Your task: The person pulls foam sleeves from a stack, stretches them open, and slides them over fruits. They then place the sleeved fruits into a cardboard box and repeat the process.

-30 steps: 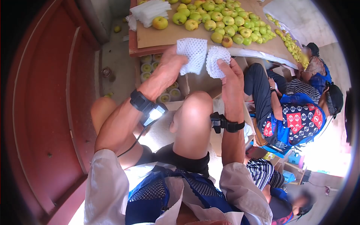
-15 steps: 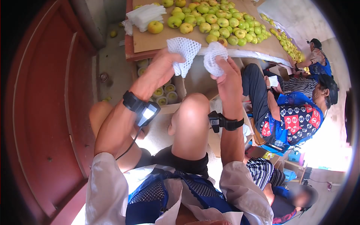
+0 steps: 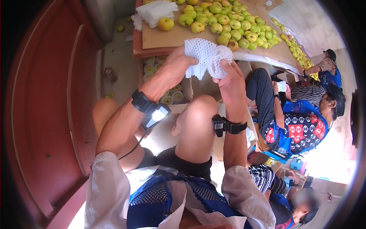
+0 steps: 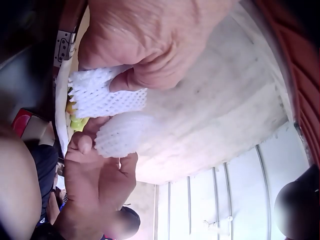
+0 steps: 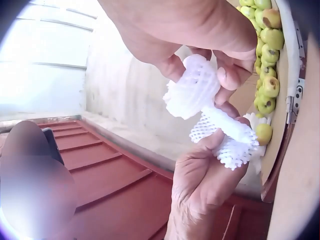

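Note:
My left hand (image 3: pixel 173 68) pinches a white foam net sleeve (image 3: pixel 197 57), thumb across its near face. The sleeve hangs flattened, its mesh spread out. In my right hand (image 3: pixel 233 86) is a second foam net sleeve (image 3: pixel 219 63), rounded and bunched, held between thumb and fingers. From the right wrist view, this bunched sleeve (image 5: pixel 192 87) looks cup-shaped, its edge right at the flat sleeve (image 5: pixel 227 135). The left wrist view shows the flat sleeve (image 4: pixel 107 92) just above the rounded one (image 4: pixel 122 135). Whether anything sits inside the rounded sleeve I cannot tell.
Green-yellow apples (image 3: pixel 232 26) cover the cardboard-topped table (image 3: pixel 164 38) ahead, beside a stack of white foam sleeves (image 3: pixel 156 11). Below its edge stands a box of wrapped apples (image 3: pixel 167 99). A seated person (image 3: pixel 305 118) works at right; a red door (image 3: pixel 45 114) is at left.
The two sleeves, apart a second ago, have come together and now overlap in the head view. The right hand's sleeve has turned and looks more rounded. Both hands keep their hold.

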The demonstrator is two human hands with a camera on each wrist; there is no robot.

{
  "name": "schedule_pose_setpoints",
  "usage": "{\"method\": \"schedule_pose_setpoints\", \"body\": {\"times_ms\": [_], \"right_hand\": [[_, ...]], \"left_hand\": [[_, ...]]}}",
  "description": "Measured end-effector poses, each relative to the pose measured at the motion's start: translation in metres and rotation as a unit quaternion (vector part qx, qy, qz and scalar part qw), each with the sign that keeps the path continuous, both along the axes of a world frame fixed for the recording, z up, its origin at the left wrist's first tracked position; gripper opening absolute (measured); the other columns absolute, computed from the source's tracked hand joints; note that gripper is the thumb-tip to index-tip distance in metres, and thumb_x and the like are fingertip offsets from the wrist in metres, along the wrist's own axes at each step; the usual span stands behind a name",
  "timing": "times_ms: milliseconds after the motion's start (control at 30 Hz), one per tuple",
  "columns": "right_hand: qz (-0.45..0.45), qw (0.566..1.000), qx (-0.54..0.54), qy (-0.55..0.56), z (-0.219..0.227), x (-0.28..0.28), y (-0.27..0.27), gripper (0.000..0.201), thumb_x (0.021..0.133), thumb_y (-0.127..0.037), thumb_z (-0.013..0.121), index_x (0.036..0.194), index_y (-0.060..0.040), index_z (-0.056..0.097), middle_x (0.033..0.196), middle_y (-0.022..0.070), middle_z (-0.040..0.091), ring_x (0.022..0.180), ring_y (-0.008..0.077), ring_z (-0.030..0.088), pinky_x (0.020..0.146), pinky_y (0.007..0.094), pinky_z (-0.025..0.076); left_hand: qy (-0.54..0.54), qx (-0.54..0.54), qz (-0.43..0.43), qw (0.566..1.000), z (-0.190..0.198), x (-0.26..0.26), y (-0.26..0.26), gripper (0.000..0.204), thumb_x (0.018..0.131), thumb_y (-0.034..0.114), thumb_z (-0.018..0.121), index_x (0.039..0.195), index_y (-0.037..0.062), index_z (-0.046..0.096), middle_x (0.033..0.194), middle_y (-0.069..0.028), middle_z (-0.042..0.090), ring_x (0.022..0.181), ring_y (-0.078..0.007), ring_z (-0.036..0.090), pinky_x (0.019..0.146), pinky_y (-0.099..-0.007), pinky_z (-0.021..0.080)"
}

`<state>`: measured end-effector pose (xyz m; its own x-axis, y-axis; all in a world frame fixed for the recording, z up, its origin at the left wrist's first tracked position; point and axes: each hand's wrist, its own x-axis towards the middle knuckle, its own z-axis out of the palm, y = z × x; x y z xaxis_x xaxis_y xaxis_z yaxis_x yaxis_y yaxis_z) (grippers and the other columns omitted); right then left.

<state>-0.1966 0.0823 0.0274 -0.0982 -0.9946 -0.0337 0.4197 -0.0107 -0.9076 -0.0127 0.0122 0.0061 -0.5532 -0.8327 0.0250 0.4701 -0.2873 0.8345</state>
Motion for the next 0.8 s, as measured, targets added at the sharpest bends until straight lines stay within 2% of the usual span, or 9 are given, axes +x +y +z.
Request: {"method": "schedule_pose_setpoints", "body": {"times_ms": [67, 133, 233, 333, 433, 533, 633, 733, 800], "right_hand": [[0.036, 0.999, -0.008, -0.029, 0.002, 0.002, 0.000, 0.033, 0.100, -0.016, 0.059, 0.130, -0.0016, 0.057, 0.112, 0.0104, 0.071, 0.095, 0.0213, 0.070, 0.066, 0.0310, 0.049], [0.037, 0.999, -0.011, -0.031, 0.001, 0.002, -0.002, 0.035, 0.100, -0.016, 0.059, 0.132, -0.0010, 0.056, 0.113, 0.0117, 0.071, 0.096, 0.0209, 0.070, 0.066, 0.0297, 0.049], [0.043, 0.999, -0.012, -0.016, -0.002, 0.002, -0.005, 0.038, 0.101, -0.017, 0.058, 0.135, 0.0000, 0.054, 0.116, 0.0140, 0.070, 0.097, 0.0203, 0.069, 0.066, 0.0287, 0.050], [0.045, 0.999, -0.006, -0.013, 0.000, 0.004, -0.007, 0.040, 0.101, -0.018, 0.058, 0.137, 0.0008, 0.053, 0.119, 0.0159, 0.069, 0.098, 0.0199, 0.069, 0.067, 0.0290, 0.050], [0.054, 0.998, -0.005, -0.025, 0.006, 0.005, -0.008, 0.040, 0.102, -0.017, 0.057, 0.137, 0.0009, 0.053, 0.120, 0.0160, 0.069, 0.098, 0.0195, 0.069, 0.068, 0.0297, 0.051], [0.073, 0.997, -0.008, -0.036, 0.009, 0.004, -0.006, 0.039, 0.102, -0.017, 0.056, 0.136, 0.0011, 0.054, 0.120, 0.0153, 0.069, 0.098, 0.0198, 0.069, 0.068, 0.0296, 0.051], [0.085, 0.995, -0.006, -0.041, 0.008, 0.001, -0.005, 0.037, 0.103, -0.018, 0.055, 0.135, 0.0018, 0.055, 0.121, 0.0151, 0.069, 0.099, 0.0209, 0.069, 0.067, 0.0296, 0.050], [0.096, 0.995, -0.004, -0.031, 0.007, -0.001, -0.006, 0.036, 0.104, -0.019, 0.054, 0.133, 0.0023, 0.056, 0.122, 0.0157, 0.068, 0.102, 0.0222, 0.069, 0.067, 0.0297, 0.050], [0.095, 0.995, -0.003, -0.028, 0.007, -0.001, -0.005, 0.035, 0.104, -0.020, 0.053, 0.132, 0.0025, 0.056, 0.123, 0.0162, 0.068, 0.103, 0.0228, 0.068, 0.066, 0.0296, 0.050]], "left_hand": [[-0.009, -0.006, 0.007, 1.000, 0.000, -0.003, 0.001, 0.044, 0.088, -0.010, 0.049, 0.132, -0.0051, 0.055, 0.125, -0.0114, 0.064, 0.115, -0.0211, 0.062, 0.099, -0.0359, 0.050], [-0.027, -0.021, 0.025, 0.999, -0.002, -0.006, 0.002, 0.043, 0.085, -0.011, 0.049, 0.126, -0.0048, 0.059, 0.119, -0.0105, 0.066, 0.107, -0.0186, 0.063, 0.091, -0.0320, 0.051], [-0.015, -0.023, 0.017, 0.999, -0.002, -0.009, 0.004, 0.040, 0.083, -0.010, 0.050, 0.120, -0.0023, 0.061, 0.113, -0.0082, 0.065, 0.104, -0.0164, 0.062, 0.087, -0.0294, 0.050], [0.007, -0.032, -0.047, 0.998, -0.007, -0.007, -0.002, 0.052, 0.082, -0.012, 0.046, 0.133, -0.0044, 0.054, 0.125, -0.0110, 0.062, 0.115, -0.0218, 0.061, 0.101, -0.0361, 0.048], [0.041, -0.038, -0.065, 0.996, -0.004, -0.007, 0.000, 0.052, 0.080, -0.011, 0.047, 0.130, -0.0041, 0.055, 0.121, -0.0102, 0.062, 0.114, -0.0216, 0.061, 0.099, -0.0358, 0.048], [0.096, 0.027, -0.082, 0.992, 0.003, -0.007, 0.003, 0.045, 0.084, -0.006, 0.052, 0.129, -0.0038, 0.056, 0.116, -0.0103, 0.064, 0.108, -0.0224, 0.063, 0.097, -0.0373, 0.050], [0.142, 0.077, -0.148, 0.976, -0.004, -0.006, -0.006, 0.034, 0.094, 0.006, 0.061, 0.126, -0.0031, 0.057, 0.111, -0.0099, 0.067, 0.102, -0.0227, 0.066, 0.094, -0.0382, 0.052], [0.156, 0.099, -0.140, 0.973, -0.007, -0.006, -0.004, 0.033, 0.100, 0.020, 0.064, 0.124, -0.0019, 0.059, 0.111, -0.0104, 0.069, 0.100, -0.0218, 0.068, 0.091, -0.0373, 0.055], [0.168, 0.102, -0.133, 0.971, -0.007, -0.007, -0.004, 0.032, 0.101, 0.023, 0.065, 0.122, -0.0012, 0.060, 0.111, -0.0104, 0.069, 0.101, -0.0212, 0.068, 0.089, -0.0364, 0.056]]}}
